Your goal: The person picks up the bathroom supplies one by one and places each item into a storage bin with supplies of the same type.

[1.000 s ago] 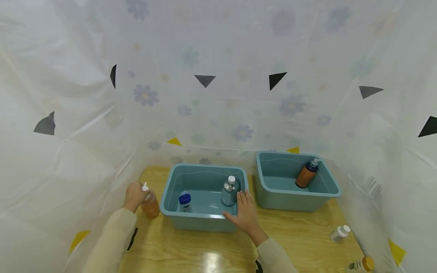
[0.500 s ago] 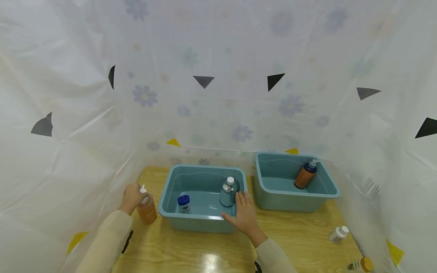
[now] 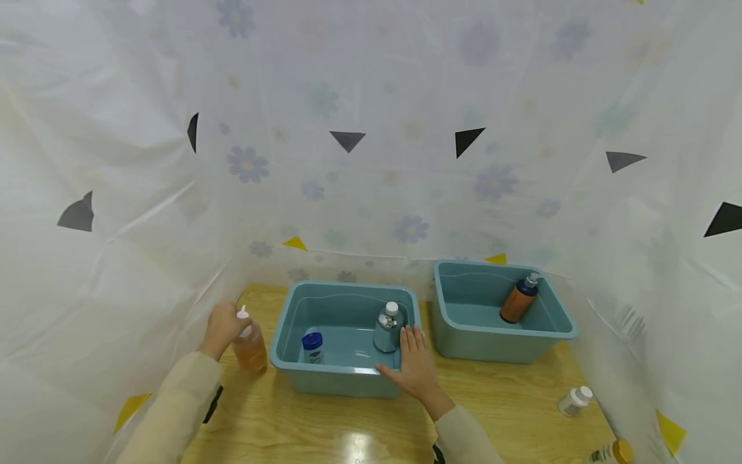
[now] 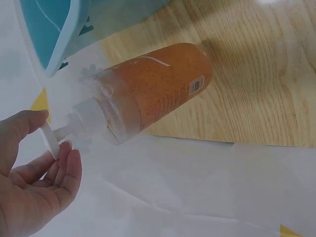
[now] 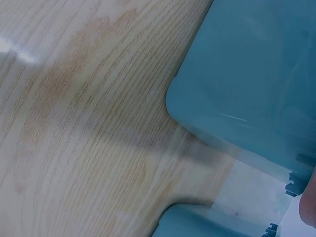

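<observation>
At the left of the table, my left hand (image 3: pixel 222 327) grips the top of a pump bottle (image 3: pixel 251 351) of orange liquid. The left wrist view shows thumb and fingers pinching its white pump head (image 4: pixel 51 141). Whether the bottle's base touches the table, I cannot tell. My right hand (image 3: pixel 418 366) lies over the front right rim of the left blue bin (image 3: pixel 342 381), fingers straight. Inside that bin stand a clear bottle with a white cap (image 3: pixel 387 332) and a small blue-lidded container (image 3: pixel 313 348). In the right wrist view, only a bit of finger (image 5: pixel 309 202) shows.
A second blue bin (image 3: pixel 493 345) at the right holds an orange-brown pump bottle (image 3: pixel 518 299). A small white-capped bottle (image 3: pixel 576 401) and an orange-capped one (image 3: pixel 612 453) are near the table's right edge. Plastic sheeting (image 3: pixel 359 193) hangs behind and at both sides.
My left hand has shifted slightly left with the orange pump bottle, which now looks a little more upright. The right hand keeps its place on the bin rim.
</observation>
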The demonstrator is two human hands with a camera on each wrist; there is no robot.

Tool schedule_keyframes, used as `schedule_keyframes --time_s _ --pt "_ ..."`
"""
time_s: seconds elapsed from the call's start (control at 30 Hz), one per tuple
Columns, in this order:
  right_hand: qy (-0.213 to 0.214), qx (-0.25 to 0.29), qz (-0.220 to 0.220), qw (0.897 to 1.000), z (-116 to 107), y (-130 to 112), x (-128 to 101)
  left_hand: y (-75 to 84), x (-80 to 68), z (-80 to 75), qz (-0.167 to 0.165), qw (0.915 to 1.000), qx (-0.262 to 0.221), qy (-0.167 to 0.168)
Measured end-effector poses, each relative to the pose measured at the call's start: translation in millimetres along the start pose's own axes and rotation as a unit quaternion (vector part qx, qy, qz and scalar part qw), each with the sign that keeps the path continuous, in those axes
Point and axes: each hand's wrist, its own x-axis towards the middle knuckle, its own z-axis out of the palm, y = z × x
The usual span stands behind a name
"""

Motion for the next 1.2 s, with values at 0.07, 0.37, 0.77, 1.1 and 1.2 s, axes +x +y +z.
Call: schedule_keyframes --time_s 0.07,0.37,0.77,1.1,1.2 --pt "-0.003 0.002 0.0 1.0 -0.2 0.3 -0.1 2.1 0.7 -2.3 0.006 1.0 0.005 0.004" --pt "-0.017 0.013 0.002 1.0 -3.4 0.3 2.0 12.0 5.3 -13.1 0.014 0.9998 0.008 0.016" --pt "-0.039 0.014 0.01 0.999 -6.5 -2.0 2.0 27.2 5.9 -28.3 0.007 0.9999 -0.006 0.012" --pt "-0.045 0.005 0.012 0.999 -2.9 -0.5 2.8 36.5 7.8 -38.1 -0.011 0.9996 -0.011 0.025" --pt "-0.045 0.007 0.013 0.999 -2.4 -0.3 2.9 42.0 7.2 -42.4 -0.014 0.999 -0.019 0.038"
